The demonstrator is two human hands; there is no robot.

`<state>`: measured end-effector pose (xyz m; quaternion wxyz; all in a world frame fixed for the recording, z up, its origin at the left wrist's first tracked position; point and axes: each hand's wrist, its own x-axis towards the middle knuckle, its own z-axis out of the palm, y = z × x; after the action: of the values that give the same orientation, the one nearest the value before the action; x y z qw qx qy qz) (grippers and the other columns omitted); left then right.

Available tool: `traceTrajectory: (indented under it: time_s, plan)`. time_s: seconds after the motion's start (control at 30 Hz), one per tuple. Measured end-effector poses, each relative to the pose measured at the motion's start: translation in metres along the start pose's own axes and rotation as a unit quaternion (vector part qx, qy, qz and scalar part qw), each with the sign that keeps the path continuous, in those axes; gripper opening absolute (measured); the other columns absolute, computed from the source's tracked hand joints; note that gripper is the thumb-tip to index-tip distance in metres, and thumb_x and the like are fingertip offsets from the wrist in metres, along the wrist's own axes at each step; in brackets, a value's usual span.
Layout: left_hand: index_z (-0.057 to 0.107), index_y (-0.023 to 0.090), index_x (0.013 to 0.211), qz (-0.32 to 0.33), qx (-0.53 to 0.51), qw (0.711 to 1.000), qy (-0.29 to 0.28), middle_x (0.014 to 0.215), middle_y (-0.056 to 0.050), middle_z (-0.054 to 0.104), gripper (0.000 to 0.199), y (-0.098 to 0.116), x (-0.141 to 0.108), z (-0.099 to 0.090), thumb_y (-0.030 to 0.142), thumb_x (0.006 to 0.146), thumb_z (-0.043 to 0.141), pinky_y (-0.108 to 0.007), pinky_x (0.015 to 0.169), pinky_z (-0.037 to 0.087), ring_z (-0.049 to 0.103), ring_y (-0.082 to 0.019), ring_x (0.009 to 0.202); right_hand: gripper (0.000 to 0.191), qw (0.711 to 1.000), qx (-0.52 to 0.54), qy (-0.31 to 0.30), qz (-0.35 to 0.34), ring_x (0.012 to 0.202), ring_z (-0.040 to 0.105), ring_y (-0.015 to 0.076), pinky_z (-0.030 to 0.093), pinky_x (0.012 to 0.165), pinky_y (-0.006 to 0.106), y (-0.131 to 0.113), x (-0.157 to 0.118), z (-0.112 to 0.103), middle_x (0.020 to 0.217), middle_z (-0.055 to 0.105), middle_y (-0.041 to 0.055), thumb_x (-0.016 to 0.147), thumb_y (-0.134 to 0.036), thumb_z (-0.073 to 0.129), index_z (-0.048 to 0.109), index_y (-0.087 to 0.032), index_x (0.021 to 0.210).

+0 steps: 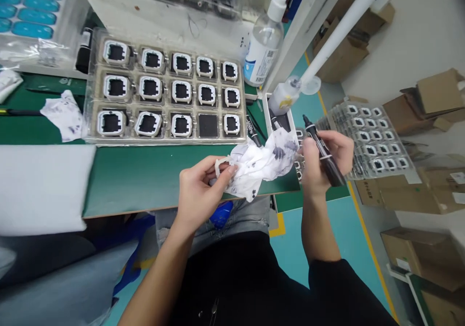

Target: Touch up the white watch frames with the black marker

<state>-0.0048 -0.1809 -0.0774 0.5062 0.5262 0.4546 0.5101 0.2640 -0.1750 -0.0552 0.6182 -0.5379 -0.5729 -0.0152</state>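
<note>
My left hand point(203, 183) pinches a small white frame-shaped part point(221, 163) at the table's front edge. Against its fingertips lies a crumpled white cloth point(259, 161) with dark ink stains. My right hand point(323, 159), raised beyond the table's right end, grips a black marker pen point(323, 151); its dark tip points up and left. Behind the hands, a clear plastic tray point(165, 139) holds rows of similar white square frames point(149, 88). One pocket point(208, 125) in its front row shows only a dark bottom.
A clear pump bottle point(263, 45) stands behind the tray's right end, near a smaller squeeze bottle point(285, 96). Another marker point(253, 131) lies beside the tray. White foam sheeting point(43, 188) covers the table's left. Stacked trays point(374, 137) and cardboard boxes point(410, 190) stand at right.
</note>
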Motion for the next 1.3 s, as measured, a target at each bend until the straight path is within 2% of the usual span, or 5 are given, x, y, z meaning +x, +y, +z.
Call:
traceTrajectory:
  time_s: [0.1,0.37,0.8,1.1,1.3]
  plan:
    - [0.088,0.019,0.1,-0.002,-0.004,1.0,-0.002,0.088,-0.004,0.086,0.015,-0.003,0.0,0.0,0.033,0.095,0.09,-0.023,0.068,0.064,0.073,-0.014,0.071,0.02,0.985,-0.088,0.025,-0.149,0.101,0.077,0.0254,0.066,0.087,0.047,0.022,0.027,0.014,0.108,0.073,0.0045,0.11,-0.046,0.075,0.073,-0.03,0.122]
    - [0.087,0.019,0.1,-0.012,0.007,1.0,-0.008,0.089,-0.004,0.085,0.015,-0.004,-0.001,0.002,0.034,0.098,0.087,-0.024,0.067,0.063,0.072,-0.015,0.071,0.019,0.968,-0.142,-0.067,-0.197,0.097,0.073,0.0245,0.066,0.086,0.048,0.065,0.082,0.033,0.107,0.074,0.0037,0.111,-0.045,0.069,0.075,-0.03,0.122]
    - [0.086,0.019,0.095,0.009,0.01,1.0,-0.006,0.08,-0.002,0.078,0.017,0.001,0.0,0.001,0.036,0.098,0.089,-0.024,0.061,0.055,0.065,-0.014,0.067,0.012,0.981,-0.108,-0.115,-0.113,0.097,0.07,0.0281,0.065,0.093,0.051,0.063,0.101,0.027,0.102,0.073,0.0031,0.101,-0.04,0.08,0.08,-0.035,0.112]
    - [0.084,0.018,0.095,0.019,0.011,1.0,-0.012,0.082,-0.002,0.078,0.017,-0.001,0.001,0.001,0.034,0.099,0.087,-0.023,0.063,0.054,0.063,-0.013,0.068,0.013,0.977,-0.109,-0.149,-0.103,0.094,0.072,0.0259,0.063,0.093,0.047,0.056,0.116,0.023,0.101,0.078,0.0016,0.095,-0.031,0.084,0.08,-0.034,0.108]
    - [0.084,0.019,0.094,0.015,0.014,1.0,-0.01,0.079,-0.001,0.076,0.016,0.0,0.001,0.002,0.035,0.098,0.088,-0.024,0.063,0.056,0.064,-0.014,0.067,0.014,0.984,-0.093,-0.114,-0.097,0.095,0.073,0.026,0.065,0.088,0.047,0.05,0.11,0.021,0.103,0.078,0.0016,0.097,-0.034,0.082,0.079,-0.034,0.111]
